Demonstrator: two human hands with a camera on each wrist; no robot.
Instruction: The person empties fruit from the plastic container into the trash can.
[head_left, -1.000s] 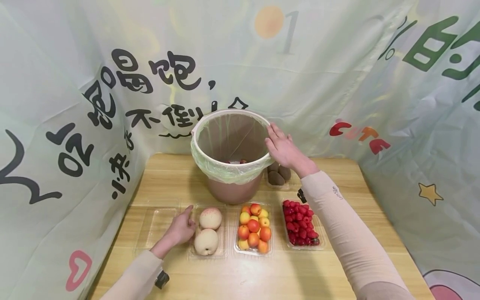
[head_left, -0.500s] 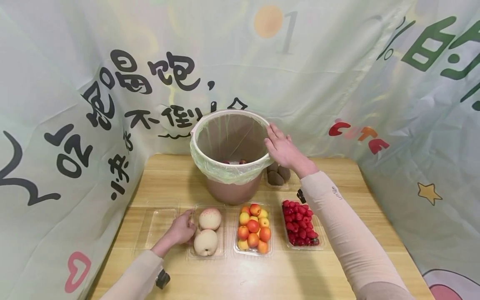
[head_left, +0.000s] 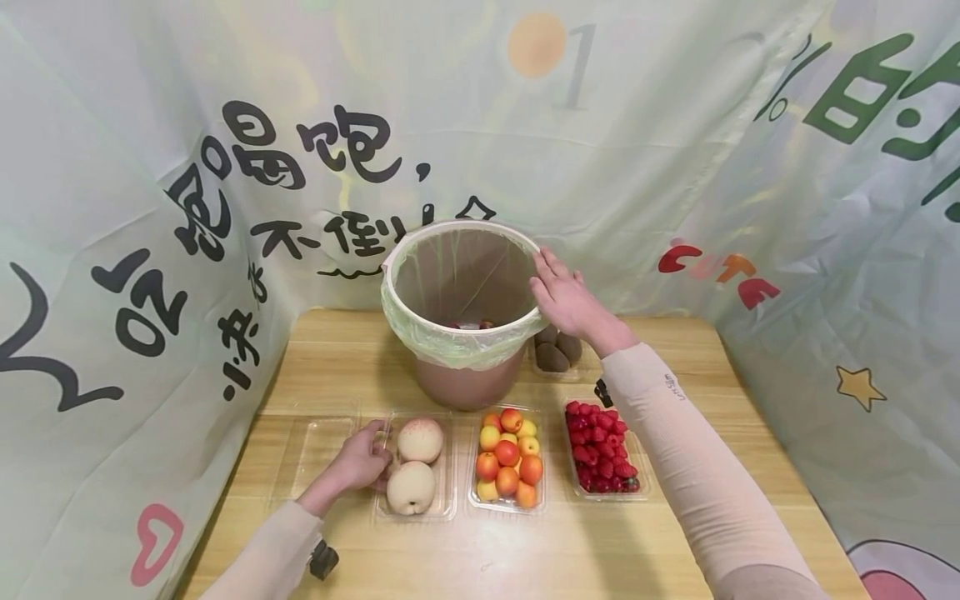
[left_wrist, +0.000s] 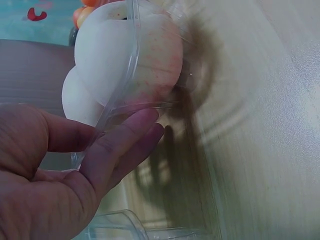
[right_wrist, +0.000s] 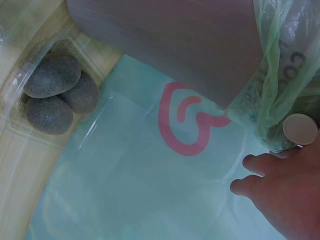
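Note:
My left hand (head_left: 360, 457) pinches the left rim of a clear plastic box (head_left: 444, 500) between thumb and fingers. Two pale, pink-flushed peaches (head_left: 412, 487) sit in that box, one behind the other. Up close in the left wrist view, the thumb (left_wrist: 70, 136) is on one side of the rim and the fingers (left_wrist: 117, 145) on the other. At the back, my right hand (head_left: 570, 300) rests on the right rim of a brown bin (head_left: 468, 379), its fingers straight. A green liner bag (head_left: 465, 354) is folded over the bin's rim. Small dark red things show at the bottom.
Clear boxes hold small red-and-yellow fruit (head_left: 507, 454), raspberries with cherries (head_left: 600, 446), and brown kiwifruit (head_left: 555, 354) partly hidden behind the right hand. Another clear box (head_left: 315, 450) lies at the left. Printed cloth (head_left: 637, 167) encloses the wooden table (head_left: 525, 558).
My left hand's fingers have closed on the peach box's rim from a pointing spread, and the box has shifted very slightly. The right hand and bin stay in place.

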